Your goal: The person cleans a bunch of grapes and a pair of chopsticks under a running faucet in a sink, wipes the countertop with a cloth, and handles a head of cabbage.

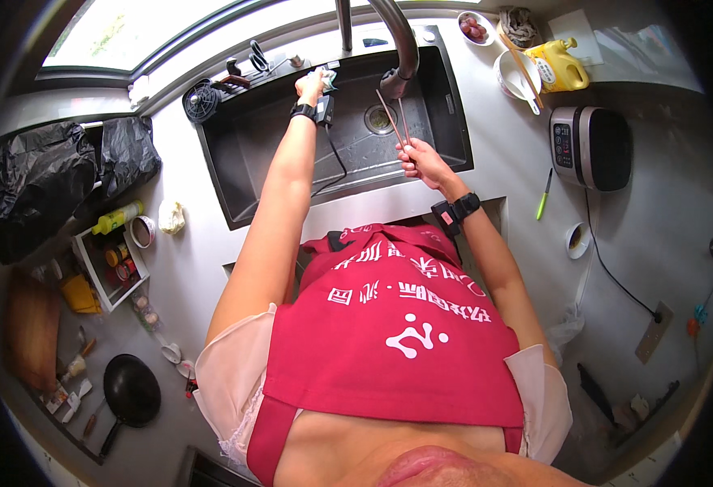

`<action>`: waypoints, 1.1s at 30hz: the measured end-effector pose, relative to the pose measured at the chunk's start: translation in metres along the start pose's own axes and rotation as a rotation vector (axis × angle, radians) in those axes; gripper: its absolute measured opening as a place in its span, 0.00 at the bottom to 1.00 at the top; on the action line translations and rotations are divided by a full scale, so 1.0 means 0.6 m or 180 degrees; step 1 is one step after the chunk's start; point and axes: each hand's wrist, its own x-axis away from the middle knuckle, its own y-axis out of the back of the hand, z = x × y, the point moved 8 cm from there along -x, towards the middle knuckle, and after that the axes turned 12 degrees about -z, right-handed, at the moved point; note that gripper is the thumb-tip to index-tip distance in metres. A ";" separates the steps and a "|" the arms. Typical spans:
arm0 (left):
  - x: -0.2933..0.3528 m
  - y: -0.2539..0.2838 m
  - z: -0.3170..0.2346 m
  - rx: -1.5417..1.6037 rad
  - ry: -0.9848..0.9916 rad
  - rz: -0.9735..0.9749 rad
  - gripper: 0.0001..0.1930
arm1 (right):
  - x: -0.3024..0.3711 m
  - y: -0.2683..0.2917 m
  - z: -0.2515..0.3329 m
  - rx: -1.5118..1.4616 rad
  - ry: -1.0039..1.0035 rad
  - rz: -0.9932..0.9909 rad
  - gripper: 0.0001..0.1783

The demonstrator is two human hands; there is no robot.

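Observation:
My right hand (424, 162) is closed around a pair of brown chopsticks (389, 116), held over the near right part of the black sink (251, 140). Their tips spread apart and point away from me, close to the drain (379, 119). At the sink's far edge, my left hand (310, 84) grips a crumpled white-and-green cloth (329, 79). Its fingers are partly hidden. The dark faucet (406, 50) arches over the sink between my two hands. A black cable hangs from the device on my left wrist into the sink.
Right of the sink stand a bowl of grapes (474, 29), a white bowl (512, 75), a yellow jug (562, 66) and a countertop appliance (592, 148). A green-handled knife (544, 195) lies nearer. Leftward are black bags (44, 174), a white basket (95, 272) and a frying pan (132, 390).

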 end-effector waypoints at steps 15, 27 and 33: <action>0.152 -0.018 -0.069 0.1667 0.0598 0.0717 0.19 | -0.035 0.004 0.004 -0.0374 -0.0035 -0.0078 0.07; 0.464 -0.039 -0.170 0.3241 0.1293 0.2315 0.10 | -0.092 -0.002 0.001 0.0018 -0.0012 -0.0415 0.14; 0.445 -0.066 -0.144 0.3083 0.1543 0.1838 0.15 | -0.072 0.001 -0.001 0.0484 0.0147 -0.0872 0.16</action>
